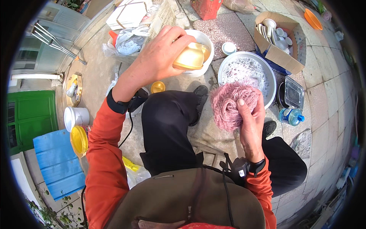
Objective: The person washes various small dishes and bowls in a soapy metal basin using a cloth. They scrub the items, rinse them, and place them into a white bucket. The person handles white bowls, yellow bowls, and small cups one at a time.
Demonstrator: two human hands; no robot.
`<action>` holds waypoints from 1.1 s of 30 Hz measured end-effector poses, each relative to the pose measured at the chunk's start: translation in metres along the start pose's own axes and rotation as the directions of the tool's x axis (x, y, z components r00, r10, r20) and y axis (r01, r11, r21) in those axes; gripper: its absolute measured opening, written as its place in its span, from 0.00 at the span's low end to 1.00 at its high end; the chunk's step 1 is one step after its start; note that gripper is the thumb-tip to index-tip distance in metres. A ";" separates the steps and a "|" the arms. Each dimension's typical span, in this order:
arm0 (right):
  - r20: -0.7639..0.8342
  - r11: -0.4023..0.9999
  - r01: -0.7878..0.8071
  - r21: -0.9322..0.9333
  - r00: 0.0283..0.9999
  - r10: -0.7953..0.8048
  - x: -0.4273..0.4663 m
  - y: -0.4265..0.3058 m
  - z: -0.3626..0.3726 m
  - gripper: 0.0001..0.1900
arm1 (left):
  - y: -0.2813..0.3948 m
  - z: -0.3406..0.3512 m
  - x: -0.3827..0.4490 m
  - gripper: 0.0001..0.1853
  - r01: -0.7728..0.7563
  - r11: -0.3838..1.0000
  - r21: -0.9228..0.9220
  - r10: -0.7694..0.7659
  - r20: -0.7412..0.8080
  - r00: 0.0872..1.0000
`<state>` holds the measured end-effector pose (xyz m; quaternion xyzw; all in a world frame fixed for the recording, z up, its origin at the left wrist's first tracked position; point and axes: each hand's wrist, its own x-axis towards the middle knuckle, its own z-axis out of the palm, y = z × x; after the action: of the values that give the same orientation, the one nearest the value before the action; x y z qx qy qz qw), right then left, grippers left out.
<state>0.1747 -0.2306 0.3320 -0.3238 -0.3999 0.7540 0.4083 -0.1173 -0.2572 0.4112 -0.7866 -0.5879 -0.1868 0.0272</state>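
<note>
My left hand [163,54] grips a shiny gold-coloured object [188,58], perhaps a small bowl or lid, over the rim of a white bucket [211,54]. Something of similar gold colour shows inside that bucket. In my right hand [251,120] is a bunched pink scrubbing cloth [231,106] with a shaggy knit. The cloth is at the near edge of a light basin [273,91] filled with foamy water [248,68], partly covering it. A small gold cup [157,87] stands on the ground left of my knee.
A cardboard box [298,54] of white dishes and a ladle stands beyond the basin. To its near side are a clear plastic container [294,88] and a blue-capped bottle [290,116]. A cream plastic crate [164,17] sits behind my left hand; metal crutches [54,43] lean at far left.
</note>
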 end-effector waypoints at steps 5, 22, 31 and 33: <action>0.253 0.306 0.643 -0.702 0.627 -0.737 0.010 -0.026 0.066 0.26 | 0.077 -0.003 0.015 0.20 -0.076 0.969 0.234 0.098 -0.080 0.992; -0.002 0.971 0.031 0.236 1.000 -0.031 0.040 0.022 0.018 0.22 | 0.057 0.047 -0.007 0.44 0.054 0.635 -0.771 -0.216 -0.110 0.970; 0.153 0.939 0.326 -0.111 0.939 -0.309 0.033 -0.014 0.021 0.25 | 0.066 0.051 -0.008 0.46 0.183 0.619 -0.764 -0.206 0.067 0.976; 0.087 0.971 0.036 0.235 0.995 -0.058 0.033 -0.010 0.030 0.25 | 0.072 0.056 -0.006 0.44 0.217 0.340 -0.915 -0.292 0.116 0.949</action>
<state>0.1392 -0.2085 0.3496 -0.2285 -0.3348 0.8001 0.4422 -0.0368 -0.2696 0.3697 -0.5605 -0.4990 -0.5088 -0.4217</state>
